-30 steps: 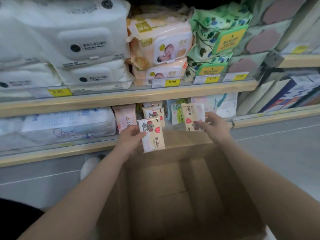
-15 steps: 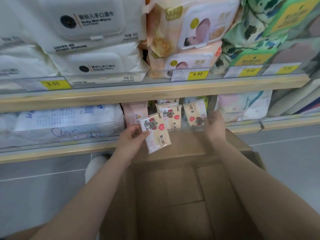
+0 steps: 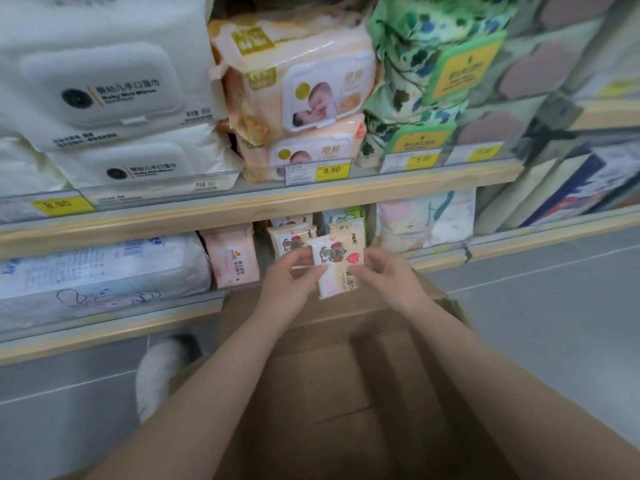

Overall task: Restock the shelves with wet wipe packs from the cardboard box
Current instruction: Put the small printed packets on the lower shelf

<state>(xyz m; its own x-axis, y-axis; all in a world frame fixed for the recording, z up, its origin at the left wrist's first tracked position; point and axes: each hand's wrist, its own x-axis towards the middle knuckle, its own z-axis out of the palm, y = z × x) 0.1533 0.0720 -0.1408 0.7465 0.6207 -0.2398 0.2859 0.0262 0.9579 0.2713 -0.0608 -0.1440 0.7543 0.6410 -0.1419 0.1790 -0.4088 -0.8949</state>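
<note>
A small cream wet wipe pack with a bear and a red heart is held in front of the lower shelf. My left hand pinches its left edge and my right hand grips its right edge. Behind it, two like packs stand upright on the lower shelf. The open cardboard box sits below my arms, and no packs show inside it.
A pink pack and a large white-blue bag fill the lower shelf's left. A pastel pack stands to the right. The upper shelf carries big white, peach and green packs. My white shoe rests on grey floor.
My right hand let go of a pack on the lower shelf and came back to the pack in my left hand. Both hands now hold it, further right.
</note>
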